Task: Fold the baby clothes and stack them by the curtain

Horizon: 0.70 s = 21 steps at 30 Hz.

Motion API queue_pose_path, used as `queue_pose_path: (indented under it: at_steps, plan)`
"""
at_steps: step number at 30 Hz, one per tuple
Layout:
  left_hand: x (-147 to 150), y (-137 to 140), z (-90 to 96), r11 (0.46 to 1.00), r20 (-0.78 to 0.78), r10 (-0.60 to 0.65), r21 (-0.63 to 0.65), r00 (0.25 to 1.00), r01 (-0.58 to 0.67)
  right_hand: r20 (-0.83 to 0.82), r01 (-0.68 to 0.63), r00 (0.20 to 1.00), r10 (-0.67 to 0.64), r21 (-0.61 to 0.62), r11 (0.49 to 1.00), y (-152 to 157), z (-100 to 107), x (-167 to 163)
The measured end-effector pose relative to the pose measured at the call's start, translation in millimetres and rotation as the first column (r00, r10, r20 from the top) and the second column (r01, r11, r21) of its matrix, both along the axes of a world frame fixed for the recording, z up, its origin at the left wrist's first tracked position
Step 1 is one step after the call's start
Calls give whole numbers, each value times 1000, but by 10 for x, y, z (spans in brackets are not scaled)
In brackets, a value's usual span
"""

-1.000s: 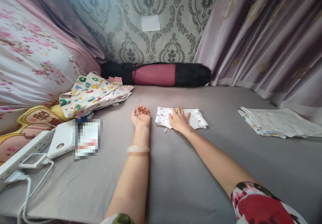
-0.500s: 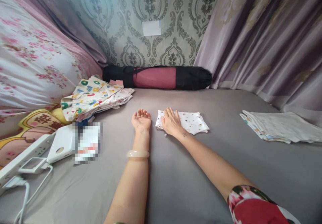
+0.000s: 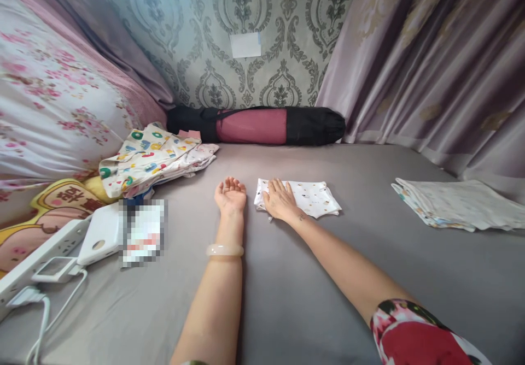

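A folded white cloth garment (image 3: 314, 196) with small printed figures lies on the grey sheet (image 3: 311, 277). My right hand (image 3: 280, 200) rests flat, palm down, on its left part, fingers stretched out. To the left of it my left hand (image 3: 231, 194) lies palm up on the sheet, its fingers loosely curled and nothing in it. A pale bangle (image 3: 225, 250) circles the left wrist. Whatever is under the right palm is hidden.
Patterned folded clothes (image 3: 153, 154) are piled at the left, and pale folded cloths (image 3: 463, 204) at the right. A rolled mat in a bag (image 3: 252, 125) lies along the wall. A power strip (image 3: 45, 258), white power bank (image 3: 100, 234) and cables are at the left front.
Both hands and the folded garment stay in place. The view has shifted only very slightly.
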<state>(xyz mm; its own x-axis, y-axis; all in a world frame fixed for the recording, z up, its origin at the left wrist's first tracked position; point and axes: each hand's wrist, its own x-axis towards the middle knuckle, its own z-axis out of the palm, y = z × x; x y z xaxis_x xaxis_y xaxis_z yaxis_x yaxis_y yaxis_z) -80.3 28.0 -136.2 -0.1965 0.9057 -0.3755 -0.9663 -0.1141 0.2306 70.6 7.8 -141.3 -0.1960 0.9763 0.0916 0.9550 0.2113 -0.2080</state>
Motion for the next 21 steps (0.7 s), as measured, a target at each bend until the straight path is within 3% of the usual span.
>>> queue_pose_path:
  at_steps: [11,21]
  plan:
    - [-26,33,-66,1000,-56,-15,25,998,16,-63,-51,997,52,12,999,36,118,-269]
    - [-5,11,-16,1000,13,3,7,1000,-3,-85,-84,993,84,-3,996,65,-20,-338]
